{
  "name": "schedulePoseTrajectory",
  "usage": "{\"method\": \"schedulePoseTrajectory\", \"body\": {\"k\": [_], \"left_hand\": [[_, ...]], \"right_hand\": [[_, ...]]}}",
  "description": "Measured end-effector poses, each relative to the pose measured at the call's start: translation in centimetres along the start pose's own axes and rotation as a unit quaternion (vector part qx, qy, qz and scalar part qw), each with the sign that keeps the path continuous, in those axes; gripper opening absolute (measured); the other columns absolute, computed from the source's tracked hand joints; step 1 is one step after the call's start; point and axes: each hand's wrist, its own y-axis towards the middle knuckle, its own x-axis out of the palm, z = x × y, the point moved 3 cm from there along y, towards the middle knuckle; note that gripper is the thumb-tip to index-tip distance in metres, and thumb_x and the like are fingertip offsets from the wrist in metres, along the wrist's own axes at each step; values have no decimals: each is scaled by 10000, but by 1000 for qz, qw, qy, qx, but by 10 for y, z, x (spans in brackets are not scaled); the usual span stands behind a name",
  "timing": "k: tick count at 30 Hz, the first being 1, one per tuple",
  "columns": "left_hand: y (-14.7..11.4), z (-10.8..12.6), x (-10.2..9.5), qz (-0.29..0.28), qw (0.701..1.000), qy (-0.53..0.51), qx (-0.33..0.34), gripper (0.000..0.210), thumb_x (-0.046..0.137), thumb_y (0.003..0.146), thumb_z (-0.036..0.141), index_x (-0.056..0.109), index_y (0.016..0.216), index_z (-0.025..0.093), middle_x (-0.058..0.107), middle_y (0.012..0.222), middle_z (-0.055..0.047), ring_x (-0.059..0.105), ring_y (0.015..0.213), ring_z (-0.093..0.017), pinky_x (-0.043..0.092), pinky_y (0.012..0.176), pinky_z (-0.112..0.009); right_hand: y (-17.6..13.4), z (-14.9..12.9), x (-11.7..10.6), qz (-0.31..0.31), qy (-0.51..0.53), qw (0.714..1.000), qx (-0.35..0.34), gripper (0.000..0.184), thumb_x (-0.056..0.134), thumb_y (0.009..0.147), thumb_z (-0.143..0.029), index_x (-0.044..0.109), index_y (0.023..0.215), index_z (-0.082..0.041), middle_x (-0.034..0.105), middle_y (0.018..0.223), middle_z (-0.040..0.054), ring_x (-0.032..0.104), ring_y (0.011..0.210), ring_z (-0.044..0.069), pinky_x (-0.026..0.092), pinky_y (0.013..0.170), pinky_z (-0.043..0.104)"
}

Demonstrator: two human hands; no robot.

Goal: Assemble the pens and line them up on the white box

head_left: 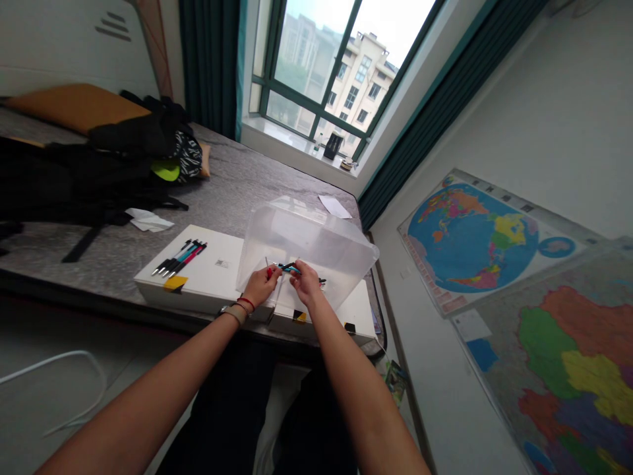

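Both of my hands meet in front of a clear plastic bin (321, 227) that lies tipped with its open side toward me. My left hand (261, 287) is closed, with a small red piece showing at its fingertips. My right hand (305, 282) pinches a blue-and-black pen (288, 267), whose other end reaches the left fingertips. Whether the pen is whole or in parts is too small to tell. Dark pen-like pieces (322, 282) show just right of my right hand. Several pens (180, 258) with black, blue and red barrels lie side by side on the left white box (208, 284).
A second white box (363, 310) stands on the right, on the grey marbled mattress (232, 165). Black bags (99, 161) and a crumpled tissue (148, 220) lie to the left. White paper (335, 206) rests behind the bin. A wall with maps (475, 231) borders the right.
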Motion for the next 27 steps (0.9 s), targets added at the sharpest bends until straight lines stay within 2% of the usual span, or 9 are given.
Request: {"method": "schedulePoseTrajectory", "body": {"k": [4, 12, 18, 27], "left_hand": [[0, 1, 0, -4, 1000, 2, 1, 412, 387, 947, 509, 627, 792, 212, 557, 551, 18, 533, 565, -155, 373, 591, -259], [0, -2, 1, 7, 1000, -6, 2, 413, 395, 947, 509, 639, 795, 212, 592, 586, 10, 554, 599, -155, 375, 594, -255], [0, -1, 0, 7, 1000, -5, -3, 407, 399, 946, 505, 649, 811, 214, 598, 584, 11, 563, 606, -159, 376, 592, -254], [-1, 0, -2, 13, 1000, -4, -3, 396, 406, 946, 494, 646, 815, 208, 603, 599, 7, 558, 611, -157, 371, 590, -248]], "right_hand": [[1, 4, 3, -2, 31, 1000, -2, 209, 693, 746, -347, 584, 848, -201, 644, 744, -12, 586, 628, 106, 426, 548, 190], [-2, 12, 4, -7, 77, 997, -17, 168, 668, 771, -314, 568, 851, -205, 635, 754, -13, 563, 604, 92, 434, 526, 177], [-4, 8, 6, 8, 67, 998, -8, 165, 664, 762, -300, 572, 858, -203, 638, 742, -17, 568, 604, 91, 447, 562, 184], [-6, -1, 3, -3, 53, 999, 9, 186, 697, 709, -276, 625, 858, -191, 698, 800, 14, 621, 657, 121, 470, 614, 215]]}}
